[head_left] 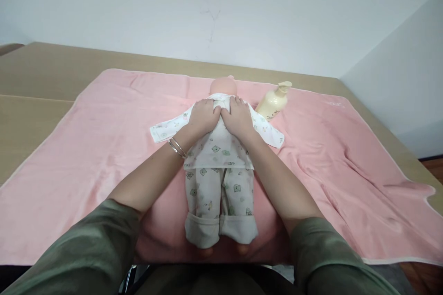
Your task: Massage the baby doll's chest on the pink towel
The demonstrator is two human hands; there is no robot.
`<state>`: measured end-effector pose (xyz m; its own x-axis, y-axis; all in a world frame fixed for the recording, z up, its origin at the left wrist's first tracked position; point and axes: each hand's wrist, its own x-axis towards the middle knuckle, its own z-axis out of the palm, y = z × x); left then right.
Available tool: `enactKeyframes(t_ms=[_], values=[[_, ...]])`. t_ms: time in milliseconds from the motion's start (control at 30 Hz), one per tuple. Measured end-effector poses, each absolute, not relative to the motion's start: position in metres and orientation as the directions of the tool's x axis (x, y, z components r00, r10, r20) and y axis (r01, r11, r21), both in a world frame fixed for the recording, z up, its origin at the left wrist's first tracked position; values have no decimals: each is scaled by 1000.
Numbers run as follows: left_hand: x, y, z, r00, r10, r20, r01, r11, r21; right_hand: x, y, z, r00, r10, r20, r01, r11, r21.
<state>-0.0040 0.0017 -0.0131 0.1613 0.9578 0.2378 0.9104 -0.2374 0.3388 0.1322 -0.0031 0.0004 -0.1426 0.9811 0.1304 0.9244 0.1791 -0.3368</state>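
Observation:
A baby doll [223,86] lies on a pink cloth, its head toward the wall and its feet toward me. It wears a white printed top [221,150] and matching trousers [207,193] with turned-up cuffs. Flat on the left side of its upper body rests my left hand [204,116], with a bracelet on the wrist. My right hand [238,117] lies flat on the other side, mirroring it. Both thumbs point inward and nearly meet at the middle of the top. The doll's sleeves stretch out to either side.
A cream pump bottle [273,102] leans just beyond the doll's right-hand sleeve. The pink cloth [114,147], wrinkled at right, covers much of the wooden table [44,71]. A white wall [277,23] stands behind the table.

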Motion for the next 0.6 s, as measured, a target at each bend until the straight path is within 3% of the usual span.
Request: enactKeyframes(t_ms=[233,467,600], values=[[-5,2,-12,153,960,234,902,-232,363,134,5,-11,-126,978,165,911,180,-371],[12,-35,-2,173,961,216,950,-221,221,151,21,-7,-83,990,116,875,128,-466],[10,-30,1,149,968,204,942,-202,270,147,11,4,-103,990,94,919,131,-373]])
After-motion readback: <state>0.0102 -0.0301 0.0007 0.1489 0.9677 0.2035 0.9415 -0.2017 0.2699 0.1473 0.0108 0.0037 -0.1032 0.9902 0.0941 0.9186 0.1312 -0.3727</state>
